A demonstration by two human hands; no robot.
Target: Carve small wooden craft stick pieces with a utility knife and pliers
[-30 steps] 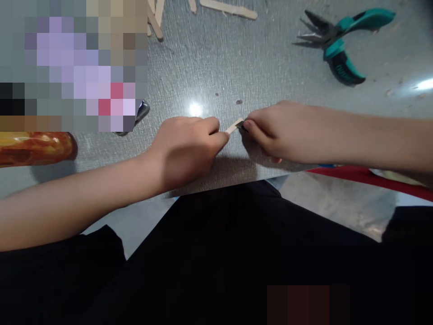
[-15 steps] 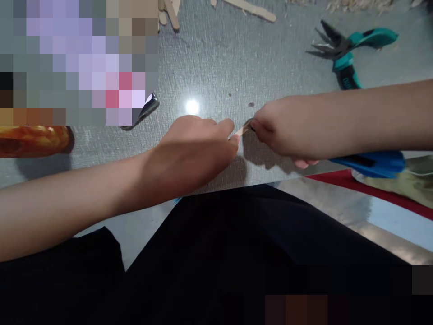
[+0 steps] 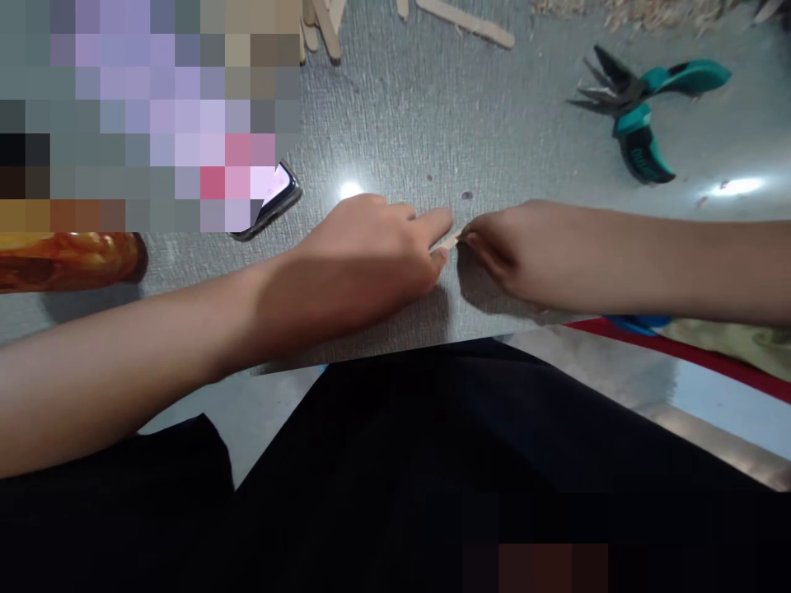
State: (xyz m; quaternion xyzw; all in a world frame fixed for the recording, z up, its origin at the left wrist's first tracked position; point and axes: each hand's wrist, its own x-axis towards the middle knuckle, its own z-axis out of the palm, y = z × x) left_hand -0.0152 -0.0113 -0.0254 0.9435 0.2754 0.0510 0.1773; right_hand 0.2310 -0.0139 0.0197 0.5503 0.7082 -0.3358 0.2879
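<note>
While the narrow wooden stick (image 3: 451, 241) is held near the front edge of the grey table (image 3: 383, 123), its exposed length is seen only in the gap between 2 hands. Its left end is pinched between the thumb and fingers of the left hand (image 3: 389, 243). At its other end, a small dark blade (image 3: 461, 235) is gripped in the closed fingers of the right hand (image 3: 512, 247) (most of the tool is concealed by that hand). Beside the right forearm, a blue object (image 3: 639, 324) is partly exposed. Beyond that forearm, teal-handled pliers (image 3: 631, 115) are laid with their jaws spread. To the left, a phone (image 3: 287, 193) is partly masked by pixelation, as is an orange cylindrical object (image 3: 74, 262). At the far side, 1 loose stick (image 3: 466, 22), a cluster of sticks (image 3: 325, 31) and wood shavings (image 3: 655, 10) are located.
</note>
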